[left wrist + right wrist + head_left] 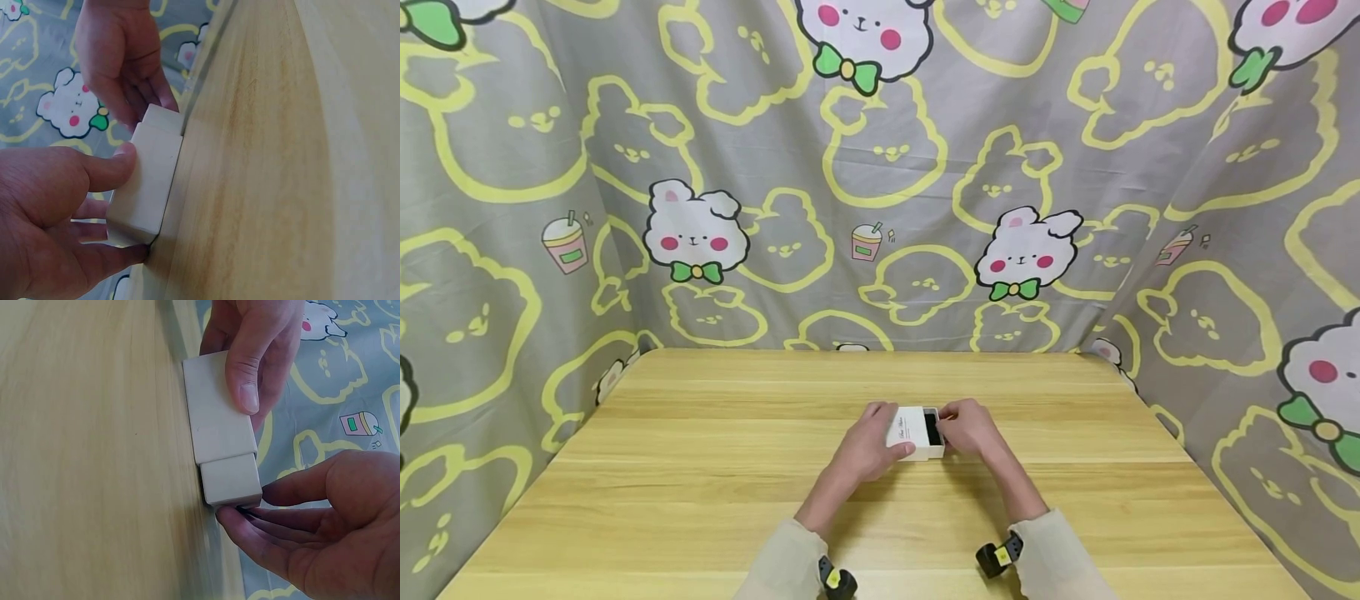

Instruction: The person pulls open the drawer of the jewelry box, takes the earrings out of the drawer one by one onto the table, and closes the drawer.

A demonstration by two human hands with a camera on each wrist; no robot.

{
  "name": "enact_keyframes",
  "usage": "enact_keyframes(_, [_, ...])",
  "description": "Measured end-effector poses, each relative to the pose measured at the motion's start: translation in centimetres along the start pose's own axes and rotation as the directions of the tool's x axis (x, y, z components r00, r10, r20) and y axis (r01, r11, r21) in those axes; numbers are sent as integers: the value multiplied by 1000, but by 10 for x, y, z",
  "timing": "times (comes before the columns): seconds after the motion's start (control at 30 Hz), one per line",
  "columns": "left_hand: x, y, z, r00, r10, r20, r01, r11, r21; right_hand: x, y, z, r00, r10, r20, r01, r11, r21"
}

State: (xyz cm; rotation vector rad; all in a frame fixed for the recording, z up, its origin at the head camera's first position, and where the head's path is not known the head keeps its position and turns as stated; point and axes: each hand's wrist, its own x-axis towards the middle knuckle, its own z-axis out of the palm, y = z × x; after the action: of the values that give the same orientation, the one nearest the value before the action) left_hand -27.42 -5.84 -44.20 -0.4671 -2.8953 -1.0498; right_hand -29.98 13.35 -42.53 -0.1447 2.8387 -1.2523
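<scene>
A small white drawer box with dark printed lettering lies on the wooden table. Its inner tray sticks partway out of the sleeve on the right, and something black shows inside it. My left hand grips the sleeve from the left, thumb along the near side and fingers round the far side and end. At the opposite end, my right hand pinches the tray's end with its fingertips. In the right wrist view, the thumb and a finger touch the tray's end edges.
The pale wooden table spreads around both hands. A grey curtain printed with rabbits and drink cups surrounds its back and sides. Small black cameras are strapped at the beige sleeve cuffs.
</scene>
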Motion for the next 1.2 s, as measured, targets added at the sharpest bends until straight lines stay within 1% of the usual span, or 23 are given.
enact_keyframes(0.2, [0,0,0,1000,-3,8,3,1000,-1,0,1,0,1000,1,4,-1,1000,-23])
enact_keyframes(0.27, [-1,0,0,1000,-7,11,7,1000,-7,-1,0,0,1000,22,13,-22,1000,-12])
enact_keyframes(0.43, [-1,0,0,1000,-7,9,7,1000,-13,-2,0,0,999,44,30,-45,999,17])
enact_keyframes(0.63, [0,0,0,1000,-1,6,1,1000,-7,-2,0,1,999,43,27,-43,999,26])
enact_keyframes(0.93, [1,-1,1,1000,3,3,-3,1000,-5,-2,0,2,997,57,52,-59,998,31])
enact_keyframes(1.2, [0,0,0,1000,-2,4,2,1000,-5,-2,-1,3,998,50,39,-50,999,18])
